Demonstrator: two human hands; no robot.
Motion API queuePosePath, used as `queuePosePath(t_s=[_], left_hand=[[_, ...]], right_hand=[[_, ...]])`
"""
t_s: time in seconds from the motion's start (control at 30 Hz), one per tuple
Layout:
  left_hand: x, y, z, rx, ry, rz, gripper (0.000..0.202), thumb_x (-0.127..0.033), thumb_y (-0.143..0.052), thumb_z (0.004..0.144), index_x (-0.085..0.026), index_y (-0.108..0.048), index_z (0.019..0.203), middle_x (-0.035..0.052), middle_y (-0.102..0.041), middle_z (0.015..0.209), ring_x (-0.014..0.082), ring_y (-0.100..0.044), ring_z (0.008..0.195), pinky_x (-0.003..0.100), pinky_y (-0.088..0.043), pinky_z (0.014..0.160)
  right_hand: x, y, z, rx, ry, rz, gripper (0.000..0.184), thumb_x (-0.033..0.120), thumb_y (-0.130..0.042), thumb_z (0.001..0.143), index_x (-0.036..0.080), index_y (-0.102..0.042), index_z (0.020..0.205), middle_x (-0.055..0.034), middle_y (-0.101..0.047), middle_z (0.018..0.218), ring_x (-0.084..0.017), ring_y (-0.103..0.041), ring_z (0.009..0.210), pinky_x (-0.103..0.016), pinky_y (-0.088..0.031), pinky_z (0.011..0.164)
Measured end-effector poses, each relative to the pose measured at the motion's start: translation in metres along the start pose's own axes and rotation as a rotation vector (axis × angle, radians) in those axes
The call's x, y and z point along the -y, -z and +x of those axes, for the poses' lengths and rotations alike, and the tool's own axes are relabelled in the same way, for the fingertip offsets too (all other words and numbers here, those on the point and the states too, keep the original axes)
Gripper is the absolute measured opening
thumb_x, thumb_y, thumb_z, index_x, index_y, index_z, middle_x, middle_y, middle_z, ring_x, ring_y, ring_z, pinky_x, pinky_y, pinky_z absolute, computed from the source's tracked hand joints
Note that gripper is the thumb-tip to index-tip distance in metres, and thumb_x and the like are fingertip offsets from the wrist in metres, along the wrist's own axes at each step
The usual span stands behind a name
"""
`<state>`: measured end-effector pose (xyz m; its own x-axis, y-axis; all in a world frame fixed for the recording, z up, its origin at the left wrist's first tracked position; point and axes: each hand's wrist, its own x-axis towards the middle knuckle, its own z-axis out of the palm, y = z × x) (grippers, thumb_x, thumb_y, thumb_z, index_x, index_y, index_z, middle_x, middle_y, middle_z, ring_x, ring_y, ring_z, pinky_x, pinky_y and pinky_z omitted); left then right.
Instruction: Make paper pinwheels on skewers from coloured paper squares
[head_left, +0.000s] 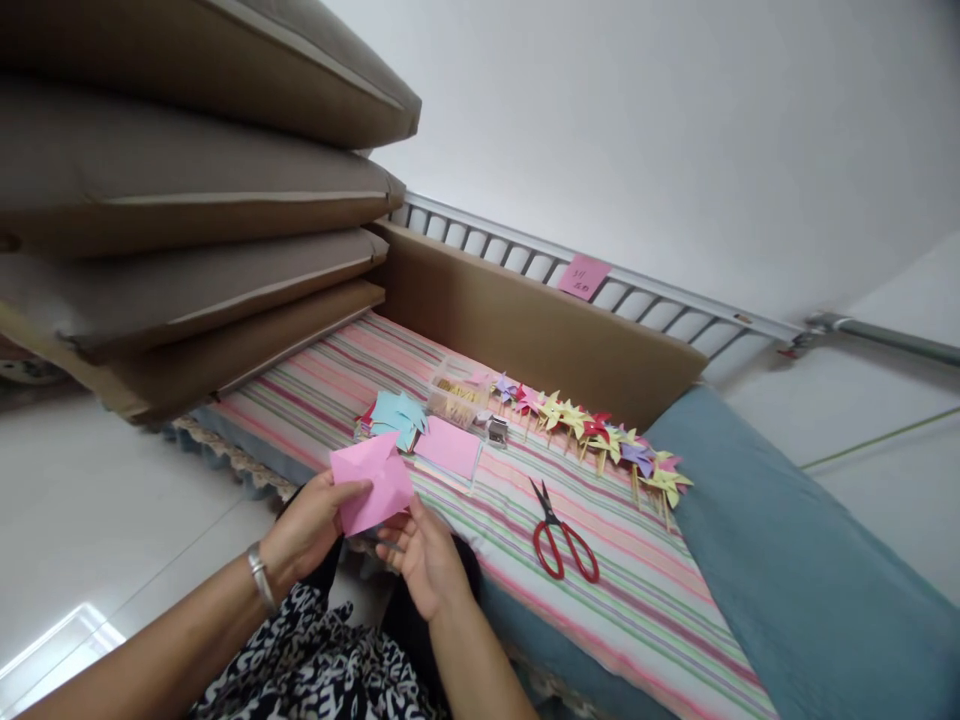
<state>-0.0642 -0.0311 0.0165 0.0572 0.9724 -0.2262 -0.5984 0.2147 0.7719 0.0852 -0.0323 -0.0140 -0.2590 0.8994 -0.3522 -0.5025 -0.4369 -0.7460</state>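
A square of pink paper (373,486) with crease lines is held up in front of me over the near edge of the bed. My left hand (307,530), with a silver bangle on the wrist, grips the paper's left side, thumb on top. At the lower right corner, the thumb and fingers of my right hand (429,560) pinch the sheet, the other fingers loosely curled. Just beyond lie blue cut papers (400,417) and a stack of pink paper (450,448). Red-handled scissors (556,535) rest to the right, blades slightly apart, touched by neither hand.
Finished paper pinwheels (598,428) on sticks line the far side of the striped sheet (637,590). A clear divided box (455,400) holds small pieces, beside a little metal-and-clear container (497,430). Stacked cushions (225,230) rise at left; a brown board (525,320) stands behind.
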Motion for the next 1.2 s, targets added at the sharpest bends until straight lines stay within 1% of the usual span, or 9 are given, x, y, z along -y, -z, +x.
queuePosePath(t_s=[0.1, 0.2, 0.43, 0.6, 0.8, 0.9, 1.07, 1.13, 1.2], left_hand=[[0.002, -0.003, -0.004, 0.045, 0.016, -0.024, 0.030, -0.016, -0.070, 0.069, -0.009, -0.066, 0.098, 0.0119, -0.072, 0.087, 0.0201, -0.066, 0.072, 0.027, -0.053, 0.069], [0.002, -0.003, -0.006, 0.077, 0.016, -0.028, 0.027, -0.020, -0.068, 0.073, -0.009, -0.066, 0.099, 0.0125, -0.071, 0.091, 0.0194, -0.065, 0.074, 0.027, -0.052, 0.069], [-0.007, 0.004, -0.006, 0.104, 0.061, 0.012, 0.036, -0.031, -0.064, 0.077, -0.012, -0.063, 0.108, 0.0127, -0.069, 0.098, 0.0194, -0.063, 0.079, 0.029, -0.053, 0.071], [-0.015, 0.009, -0.009, 0.102, 0.111, 0.052, 0.037, -0.035, -0.063, 0.078, -0.011, -0.064, 0.105, 0.0136, -0.069, 0.093, 0.0203, -0.063, 0.074, 0.030, -0.053, 0.066], [-0.021, 0.012, -0.012, 0.140, 0.105, 0.052, 0.035, -0.038, -0.061, 0.079, -0.010, -0.065, 0.100, 0.0124, -0.069, 0.087, 0.0200, -0.062, 0.069, 0.031, -0.054, 0.061], [-0.023, 0.011, -0.013, 0.125, 0.108, 0.026, 0.033, -0.037, -0.060, 0.079, -0.011, -0.066, 0.099, 0.0111, -0.070, 0.084, 0.0195, -0.062, 0.067, 0.031, -0.054, 0.059], [-0.021, 0.007, -0.014, 0.119, 0.088, 0.051, 0.036, -0.036, -0.065, 0.075, -0.012, -0.065, 0.103, 0.0112, -0.070, 0.087, 0.0204, -0.064, 0.072, 0.029, -0.053, 0.063], [-0.018, 0.006, -0.014, 0.102, 0.055, 0.108, 0.040, -0.033, -0.071, 0.070, -0.013, -0.064, 0.104, 0.0111, -0.070, 0.090, 0.0218, -0.064, 0.075, 0.029, -0.052, 0.065], [-0.014, 0.006, -0.012, 0.057, 0.028, 0.157, 0.043, -0.030, -0.074, 0.066, -0.013, -0.064, 0.104, 0.0115, -0.070, 0.092, 0.0226, -0.064, 0.077, 0.029, -0.051, 0.066]], right_hand=[[0.004, -0.009, 0.002, -0.026, 0.090, -0.002, 0.033, 0.039, -0.075, 0.065, 0.017, -0.061, 0.085, 0.0000, -0.065, 0.072, -0.012, -0.058, 0.060, -0.021, -0.046, 0.052], [0.011, -0.010, 0.003, -0.030, 0.153, -0.071, 0.034, 0.033, -0.076, 0.062, 0.016, -0.063, 0.089, -0.0015, -0.067, 0.079, -0.013, -0.059, 0.065, -0.023, -0.048, 0.055], [0.021, -0.014, 0.001, -0.063, 0.232, -0.229, 0.035, 0.033, -0.076, 0.060, 0.015, -0.065, 0.089, -0.0015, -0.067, 0.073, -0.014, -0.057, 0.059, -0.023, -0.045, 0.052], [0.026, -0.021, -0.001, -0.067, 0.297, -0.334, 0.030, 0.033, -0.074, 0.062, 0.015, -0.066, 0.084, -0.0009, -0.066, 0.072, -0.014, -0.057, 0.059, -0.023, -0.045, 0.052], [0.028, -0.022, 0.001, -0.066, 0.290, -0.360, 0.030, 0.034, -0.074, 0.061, 0.015, -0.067, 0.083, 0.0001, -0.065, 0.069, -0.013, -0.056, 0.059, -0.022, -0.044, 0.051], [0.029, -0.022, 0.001, -0.059, 0.294, -0.363, 0.032, 0.035, -0.075, 0.060, 0.016, -0.066, 0.083, 0.0004, -0.065, 0.070, -0.014, -0.057, 0.060, -0.023, -0.046, 0.053], [0.030, -0.026, -0.003, -0.052, 0.329, -0.445, 0.034, 0.039, -0.072, 0.062, 0.016, -0.065, 0.086, 0.0007, -0.065, 0.069, -0.013, -0.057, 0.058, -0.023, -0.046, 0.052], [0.031, -0.029, -0.004, -0.059, 0.349, -0.510, 0.031, 0.039, -0.070, 0.065, 0.016, -0.064, 0.084, 0.0013, -0.063, 0.065, -0.013, -0.055, 0.055, -0.022, -0.044, 0.050], [0.032, -0.031, -0.003, -0.062, 0.368, -0.570, 0.025, 0.036, -0.067, 0.068, 0.016, -0.064, 0.081, 0.0020, -0.061, 0.063, -0.012, -0.054, 0.053, -0.022, -0.044, 0.049]])
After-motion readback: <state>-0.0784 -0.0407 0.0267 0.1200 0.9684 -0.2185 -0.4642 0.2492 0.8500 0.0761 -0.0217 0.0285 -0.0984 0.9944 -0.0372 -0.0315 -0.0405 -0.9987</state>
